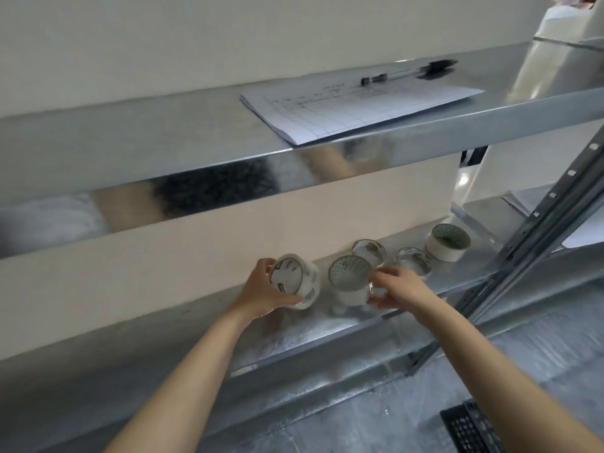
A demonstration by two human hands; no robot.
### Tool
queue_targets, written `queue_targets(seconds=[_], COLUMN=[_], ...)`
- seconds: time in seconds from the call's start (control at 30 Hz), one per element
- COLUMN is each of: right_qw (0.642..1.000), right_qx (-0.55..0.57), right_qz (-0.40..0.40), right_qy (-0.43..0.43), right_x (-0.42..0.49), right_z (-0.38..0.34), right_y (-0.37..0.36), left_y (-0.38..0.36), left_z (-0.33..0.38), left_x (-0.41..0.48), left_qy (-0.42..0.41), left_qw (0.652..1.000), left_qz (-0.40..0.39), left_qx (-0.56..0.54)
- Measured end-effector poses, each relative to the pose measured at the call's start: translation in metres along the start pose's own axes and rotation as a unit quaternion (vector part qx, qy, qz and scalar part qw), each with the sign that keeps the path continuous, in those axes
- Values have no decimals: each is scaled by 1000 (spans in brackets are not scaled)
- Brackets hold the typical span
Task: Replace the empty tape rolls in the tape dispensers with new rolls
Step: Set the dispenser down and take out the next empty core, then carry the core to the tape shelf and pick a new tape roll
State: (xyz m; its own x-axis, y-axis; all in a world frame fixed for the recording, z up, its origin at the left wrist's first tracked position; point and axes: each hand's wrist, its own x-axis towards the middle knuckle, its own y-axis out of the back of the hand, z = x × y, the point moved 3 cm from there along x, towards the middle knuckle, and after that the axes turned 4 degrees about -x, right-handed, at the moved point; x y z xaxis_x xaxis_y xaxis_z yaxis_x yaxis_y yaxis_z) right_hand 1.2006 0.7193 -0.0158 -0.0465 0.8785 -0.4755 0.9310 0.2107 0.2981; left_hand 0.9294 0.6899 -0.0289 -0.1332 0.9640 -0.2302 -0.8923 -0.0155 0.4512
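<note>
Shelf [294, 331] of mottled galvanised steel carries glossy cylindrical tape rolls [412, 260]. Left hand [261, 289] curls round the tilted roll [294, 281] at left. Right hand [398, 287] lies half-curled against the upright roll [348, 279] beside it; grip indistinct. Label print blurred, illegible.

Both your arms reach forward; your left hand [261, 289] grips a tape roll [294, 279], your right hand [398, 286] pinches a second roll [348, 279].

4 tape rolls [447, 248] on lower shelf [294, 335], pen [408, 73] behind paper [353, 109] on upper shelf [130, 132]
</note>
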Motion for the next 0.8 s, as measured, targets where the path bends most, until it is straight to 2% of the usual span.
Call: queue_targets(seconds=[0.1, 0.23, 0.33, 0.5, 0.53, 0.6, 0.7, 0.8], right_qw=[1000, 991, 987, 974, 970, 959, 924, 888], right_qx=[0, -132, -151, -146, -144, -147, -143, -105], right_qz=[-10, -29, -23, -72, -90, -175, -322, -419], right_qy=[7, 10, 53, 155, 172, 166, 149, 156], right_x=[7, 1, -4, -24, -29, -45, -81, -117], right_z=[-12, -22, -32, -71, -80, -97, -111, -117], right_y=[-20, -41, -59, -120, -135, -169, -226, -285], left_y=[26, 58, 75, 107, 118, 142, 182, 216], left_z=[5, -3, -9, -21, -26, -37, -59, -79], left_x=[-12, -32, -49, -87, -97, -119, -157, -197], left_qy=[0, 23, 37, 38, 40, 50, 57, 58], left_qw=[1000, 997, 995, 991, 991, 988, 978, 968], left_qz=[16, 56, 82, 113, 118, 131, 173, 200], left_qx=[-23, -39, -44, -56, -55, -68, -105, -139])
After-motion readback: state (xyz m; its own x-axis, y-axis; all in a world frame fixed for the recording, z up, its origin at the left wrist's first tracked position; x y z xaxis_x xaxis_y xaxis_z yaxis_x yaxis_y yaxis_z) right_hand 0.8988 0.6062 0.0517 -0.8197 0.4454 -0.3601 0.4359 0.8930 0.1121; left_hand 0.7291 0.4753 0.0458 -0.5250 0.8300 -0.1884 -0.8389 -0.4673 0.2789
